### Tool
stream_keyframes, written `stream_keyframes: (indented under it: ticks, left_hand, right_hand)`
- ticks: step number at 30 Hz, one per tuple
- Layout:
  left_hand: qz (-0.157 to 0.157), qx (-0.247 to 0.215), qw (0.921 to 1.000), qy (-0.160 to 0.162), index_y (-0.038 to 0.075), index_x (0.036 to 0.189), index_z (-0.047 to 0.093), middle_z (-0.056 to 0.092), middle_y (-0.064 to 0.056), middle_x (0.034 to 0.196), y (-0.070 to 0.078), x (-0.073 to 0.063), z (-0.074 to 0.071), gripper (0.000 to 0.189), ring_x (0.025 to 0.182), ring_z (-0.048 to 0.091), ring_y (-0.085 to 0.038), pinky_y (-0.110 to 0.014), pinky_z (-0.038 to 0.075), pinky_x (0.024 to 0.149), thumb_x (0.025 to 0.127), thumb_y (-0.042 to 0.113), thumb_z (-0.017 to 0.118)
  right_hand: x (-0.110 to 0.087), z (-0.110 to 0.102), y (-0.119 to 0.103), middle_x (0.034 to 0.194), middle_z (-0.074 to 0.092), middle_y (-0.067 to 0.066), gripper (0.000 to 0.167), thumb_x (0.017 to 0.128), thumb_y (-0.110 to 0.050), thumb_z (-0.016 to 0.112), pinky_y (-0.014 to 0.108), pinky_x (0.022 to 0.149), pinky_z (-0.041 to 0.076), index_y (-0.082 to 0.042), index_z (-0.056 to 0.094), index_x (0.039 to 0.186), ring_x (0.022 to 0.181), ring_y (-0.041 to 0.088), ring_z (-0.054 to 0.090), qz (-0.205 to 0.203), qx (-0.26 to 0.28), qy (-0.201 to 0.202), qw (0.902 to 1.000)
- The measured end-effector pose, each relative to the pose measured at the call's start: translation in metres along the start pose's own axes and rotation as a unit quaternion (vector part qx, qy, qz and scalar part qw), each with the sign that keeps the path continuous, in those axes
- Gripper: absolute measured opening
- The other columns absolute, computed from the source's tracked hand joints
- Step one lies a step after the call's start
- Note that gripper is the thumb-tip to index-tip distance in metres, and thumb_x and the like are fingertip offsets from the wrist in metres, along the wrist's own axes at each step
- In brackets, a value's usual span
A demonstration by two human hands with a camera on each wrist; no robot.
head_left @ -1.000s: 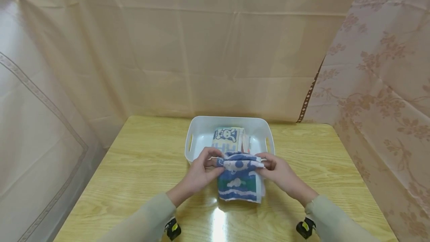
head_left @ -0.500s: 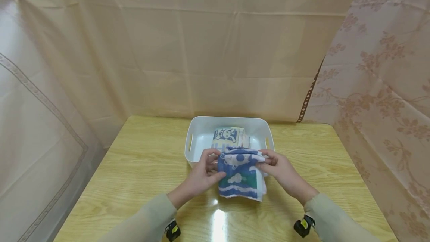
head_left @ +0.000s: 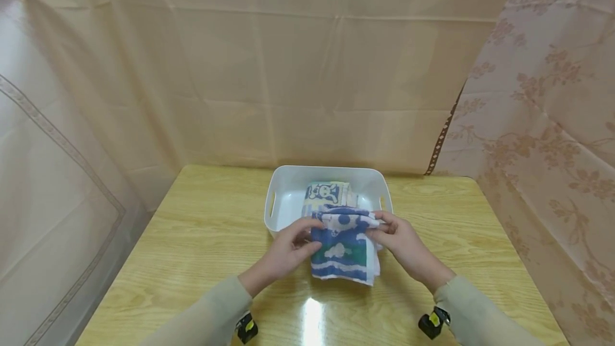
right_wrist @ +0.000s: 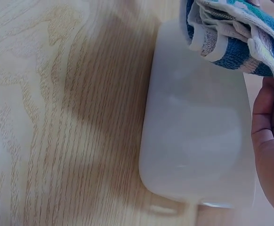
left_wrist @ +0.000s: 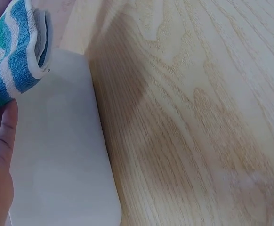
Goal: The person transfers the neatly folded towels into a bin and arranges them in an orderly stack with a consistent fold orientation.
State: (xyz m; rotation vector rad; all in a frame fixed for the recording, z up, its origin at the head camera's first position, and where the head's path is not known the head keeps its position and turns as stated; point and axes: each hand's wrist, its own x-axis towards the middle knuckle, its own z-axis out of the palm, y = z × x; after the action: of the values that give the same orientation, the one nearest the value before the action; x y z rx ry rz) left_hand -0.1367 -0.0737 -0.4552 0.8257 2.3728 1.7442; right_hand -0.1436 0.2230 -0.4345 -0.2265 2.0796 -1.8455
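A folded blue, green and white towel (head_left: 338,263) hangs upright between both hands, over the near rim of a white plastic basket (head_left: 288,199). My left hand (head_left: 283,250) holds the towel's left edge, fingers bent and thumb on the near face. On the opposite edge my right hand (head_left: 403,242) pinches the layers between thumb and fingers. The right wrist view shows several stacked layers of the towel (right_wrist: 240,52). Inside the basket lies another folded towel (head_left: 323,192), pale with a blue animal picture, partly hidden behind the held one.
The basket stands on a wood-grain table (head_left: 202,239) close to its back edge, with handle slots at both ends. A beige curtain (head_left: 307,95) hangs behind the table, and a floral one (head_left: 552,148) is at the right.
The held towel has risen slightly toward the basket and its top folds lie flatter. My left hand let its grip loosen, then closed again on the left edge.
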Motion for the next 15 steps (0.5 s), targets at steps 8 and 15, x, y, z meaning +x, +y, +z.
stream_keyframes:
  ticks: [8,15]
  left_hand:
    - [0.035,-0.003,0.9989,-0.032,0.015,0.128,0.070,0.062,-0.004,0.121,0.0026,0.0010,-0.0051,0.032,0.103,0.059,-0.016,-0.033,0.059,0.084,0.096,0.012,0.070]
    - [0.016,-0.014,0.9990,-0.039,0.012,0.132,0.068,0.064,-0.007,0.128,0.0074,0.0026,-0.0070,0.035,0.107,0.061,-0.017,-0.033,0.059,0.086,0.097,0.012,0.069]
  right_hand:
    - [0.0032,0.0019,0.0002,0.122,0.073,0.012,0.044,0.100,-0.017,0.066,0.034,0.091,0.058,0.000,0.053,0.139,0.106,0.021,0.072,0.013,0.010,0.007,0.9998]
    - [0.0034,0.0021,-0.0026,0.124,0.071,0.018,0.053,0.100,-0.023,0.066,0.030,0.092,0.056,0.001,0.046,0.144,0.105,0.020,0.072,0.017,0.003,0.013,0.9998]
